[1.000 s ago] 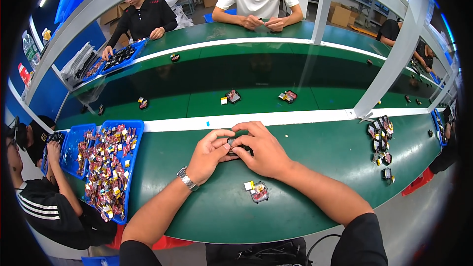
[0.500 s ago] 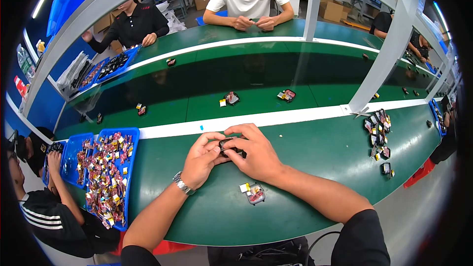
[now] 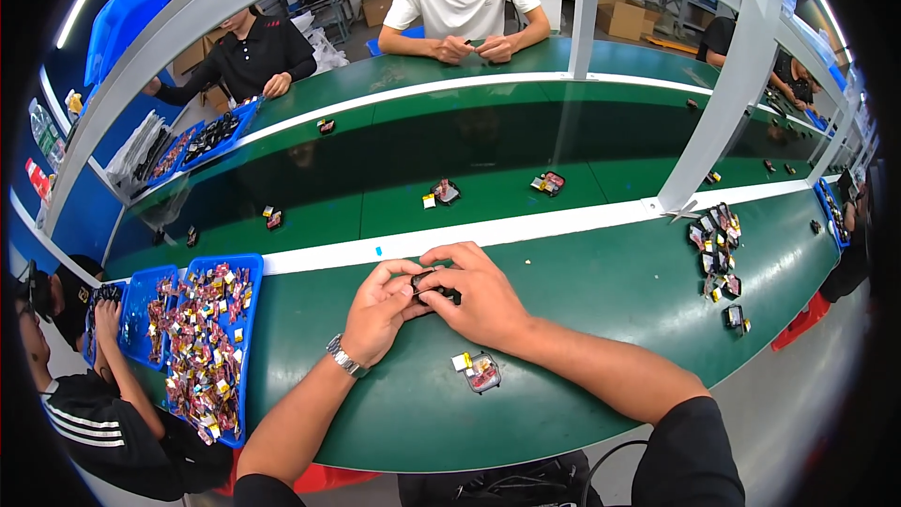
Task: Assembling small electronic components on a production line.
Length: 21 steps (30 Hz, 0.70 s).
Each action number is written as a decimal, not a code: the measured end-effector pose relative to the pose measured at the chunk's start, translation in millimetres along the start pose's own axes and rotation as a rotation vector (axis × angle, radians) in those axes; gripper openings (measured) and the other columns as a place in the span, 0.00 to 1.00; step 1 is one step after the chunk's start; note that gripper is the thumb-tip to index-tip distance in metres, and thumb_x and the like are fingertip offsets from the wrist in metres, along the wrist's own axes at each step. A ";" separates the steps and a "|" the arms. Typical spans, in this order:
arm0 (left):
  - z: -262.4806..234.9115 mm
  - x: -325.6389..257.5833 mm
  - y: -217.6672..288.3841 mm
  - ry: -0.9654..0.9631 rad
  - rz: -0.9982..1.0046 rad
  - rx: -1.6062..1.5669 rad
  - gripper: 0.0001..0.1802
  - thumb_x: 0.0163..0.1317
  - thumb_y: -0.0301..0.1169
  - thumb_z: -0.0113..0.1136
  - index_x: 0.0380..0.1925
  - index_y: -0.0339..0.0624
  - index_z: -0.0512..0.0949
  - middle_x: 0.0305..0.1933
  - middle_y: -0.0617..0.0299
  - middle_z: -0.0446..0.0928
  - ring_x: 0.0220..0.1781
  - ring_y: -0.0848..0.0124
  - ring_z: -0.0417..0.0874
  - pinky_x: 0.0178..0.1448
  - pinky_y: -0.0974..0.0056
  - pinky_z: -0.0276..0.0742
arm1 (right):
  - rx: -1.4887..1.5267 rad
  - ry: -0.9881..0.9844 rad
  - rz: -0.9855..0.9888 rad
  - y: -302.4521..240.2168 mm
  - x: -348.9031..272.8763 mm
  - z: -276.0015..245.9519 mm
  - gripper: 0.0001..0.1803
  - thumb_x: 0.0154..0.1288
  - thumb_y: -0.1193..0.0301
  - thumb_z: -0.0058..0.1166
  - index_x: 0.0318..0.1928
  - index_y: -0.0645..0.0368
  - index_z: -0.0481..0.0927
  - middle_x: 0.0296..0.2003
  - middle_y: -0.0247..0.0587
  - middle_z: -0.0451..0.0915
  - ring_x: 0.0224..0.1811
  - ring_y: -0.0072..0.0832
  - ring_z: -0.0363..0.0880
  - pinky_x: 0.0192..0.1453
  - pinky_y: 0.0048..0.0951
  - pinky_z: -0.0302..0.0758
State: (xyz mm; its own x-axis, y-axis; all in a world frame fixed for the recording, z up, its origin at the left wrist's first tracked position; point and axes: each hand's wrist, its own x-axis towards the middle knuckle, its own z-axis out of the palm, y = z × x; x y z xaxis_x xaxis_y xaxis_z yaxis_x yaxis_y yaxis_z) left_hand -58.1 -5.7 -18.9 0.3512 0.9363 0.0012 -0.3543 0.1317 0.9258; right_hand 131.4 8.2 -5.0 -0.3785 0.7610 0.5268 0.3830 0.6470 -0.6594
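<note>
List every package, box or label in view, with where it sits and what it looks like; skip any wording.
Cardboard boxes: far background, right of the white-shirted person; brown, rectangular.
Cardboard box: far background, left of that person; brown.
Small clear packet: on the green table just below the right hand; red contents, yellow-white tag.
Blue tray: at the left; heaped with small red, yellow and white packets.

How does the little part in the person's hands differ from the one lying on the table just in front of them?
The held part is pinched between both hands and mostly hidden; the lying part rests free and in full view. The held one looks dark; the lying one shows clear, red and yellow. Both are small pieces over the green table.
</note>
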 end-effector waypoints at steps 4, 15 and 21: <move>0.8 0.3 -0.8 -0.003 0.011 0.001 0.12 0.73 0.26 0.48 0.55 0.40 0.67 0.56 0.51 0.78 0.58 0.66 0.80 0.62 0.57 0.78 | 0.066 0.051 0.008 -2.2 -1.7 2.6 0.06 0.56 0.76 0.62 0.36 0.59 0.86 0.50 0.39 0.79 0.54 0.38 0.74 0.55 0.35 0.76; 0.8 -0.1 -5.0 0.018 0.062 0.049 0.11 0.73 0.27 0.50 0.52 0.41 0.67 0.63 0.46 0.73 0.61 0.63 0.78 0.64 0.55 0.77 | 0.140 0.027 0.013 6.4 -1.3 5.1 0.08 0.57 0.74 0.65 0.39 0.55 0.88 0.56 0.37 0.78 0.58 0.35 0.73 0.56 0.35 0.78; 3.2 -1.2 -4.1 -0.010 0.069 0.006 0.11 0.74 0.27 0.48 0.53 0.41 0.67 0.65 0.47 0.72 0.62 0.64 0.77 0.64 0.56 0.77 | 0.099 0.045 0.028 -2.1 -0.5 -0.5 0.09 0.56 0.76 0.63 0.39 0.55 0.88 0.56 0.37 0.78 0.59 0.36 0.73 0.57 0.35 0.77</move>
State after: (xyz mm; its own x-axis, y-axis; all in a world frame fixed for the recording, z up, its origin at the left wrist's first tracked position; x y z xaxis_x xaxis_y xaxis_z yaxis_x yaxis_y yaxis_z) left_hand -54.3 -8.4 -21.5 0.3349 0.9397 0.0695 -0.3728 0.0644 0.9257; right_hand 131.2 6.6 -3.7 -0.3297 0.7816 0.5295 0.3067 0.6191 -0.7229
